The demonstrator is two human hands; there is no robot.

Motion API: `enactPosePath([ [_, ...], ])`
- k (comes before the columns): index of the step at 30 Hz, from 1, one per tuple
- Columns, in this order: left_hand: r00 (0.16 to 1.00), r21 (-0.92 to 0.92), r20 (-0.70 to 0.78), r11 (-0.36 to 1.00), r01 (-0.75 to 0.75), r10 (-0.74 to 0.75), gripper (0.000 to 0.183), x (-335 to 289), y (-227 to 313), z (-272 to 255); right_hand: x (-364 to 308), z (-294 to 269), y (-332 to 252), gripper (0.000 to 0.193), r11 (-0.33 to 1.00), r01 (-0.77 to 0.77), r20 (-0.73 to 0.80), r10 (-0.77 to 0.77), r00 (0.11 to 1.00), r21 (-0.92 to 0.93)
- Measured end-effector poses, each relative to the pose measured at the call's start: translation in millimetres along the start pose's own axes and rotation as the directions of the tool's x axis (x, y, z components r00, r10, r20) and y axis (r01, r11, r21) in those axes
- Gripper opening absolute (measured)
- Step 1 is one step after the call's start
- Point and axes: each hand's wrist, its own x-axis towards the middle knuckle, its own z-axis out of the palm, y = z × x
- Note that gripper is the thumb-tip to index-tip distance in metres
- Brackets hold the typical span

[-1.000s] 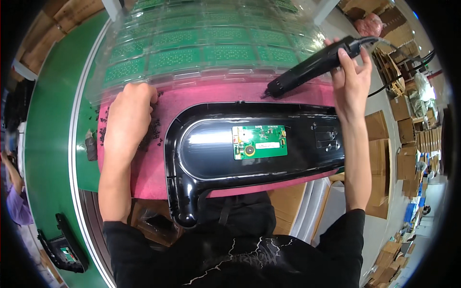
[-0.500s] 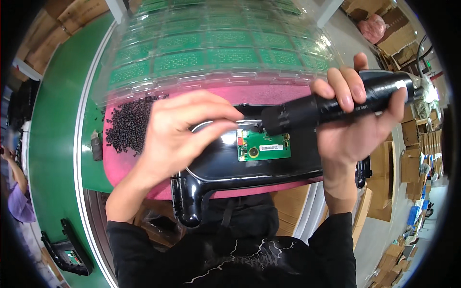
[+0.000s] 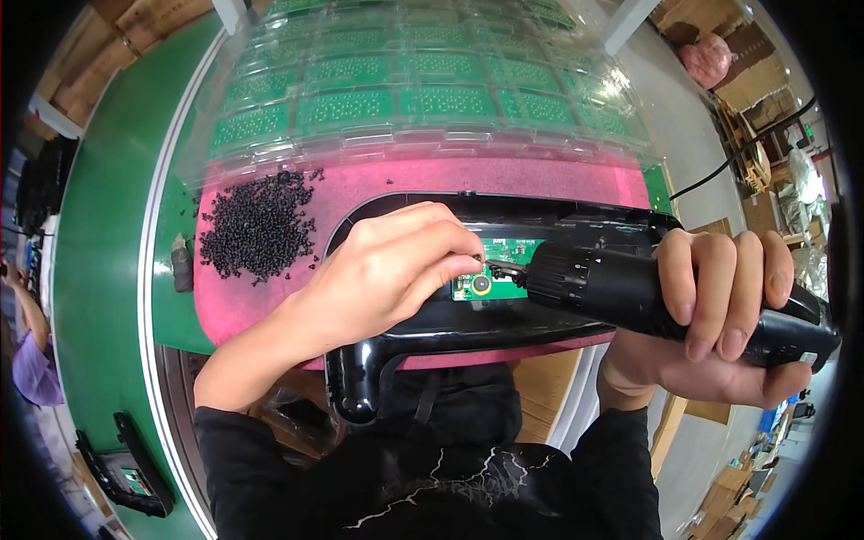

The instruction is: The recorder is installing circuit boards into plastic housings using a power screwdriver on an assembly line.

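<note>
Board (image 3: 497, 291) sits in the shell (image 3: 486, 326), screws (image 3: 258, 227) heaped unused at its nine o'clock; right hand (image 3: 715, 297) wraps the driver (image 3: 589, 281), left hand (image 3: 387, 270) pinches at its tip, on what I can't tell.

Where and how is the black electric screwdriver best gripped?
I'd wrap the hand around the rear barrel of the black electric screwdriver, coming from the right, as the right hand does. Its barrel is long, rounded and thick, suiting a full wrap. The thin bit points left, with the left hand close to its tip, so the front end seems the poorer choice.
</note>
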Motion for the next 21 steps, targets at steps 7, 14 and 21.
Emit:
enactPosePath([
  [7,0.989,0.083,0.06,0.986,-0.141,0.136,0.019,2,3,-2,-9,-2,1,0.046,0.996,-0.057,-0.009,0.057,0.998,-0.062],
  [14,0.991,0.109,0.093,0.988,-0.11,0.1,0.019,1,2,3,-14,-2,3,0.05,0.991,-0.085,-0.006,0.085,0.996,-0.107],
  [21,0.994,0.124,0.069,0.989,0.078,-0.087,0.014,-3,3,5,-3,-40,-22,0.056,0.95,-0.188,0.057,0.208,0.976,-0.251],
])
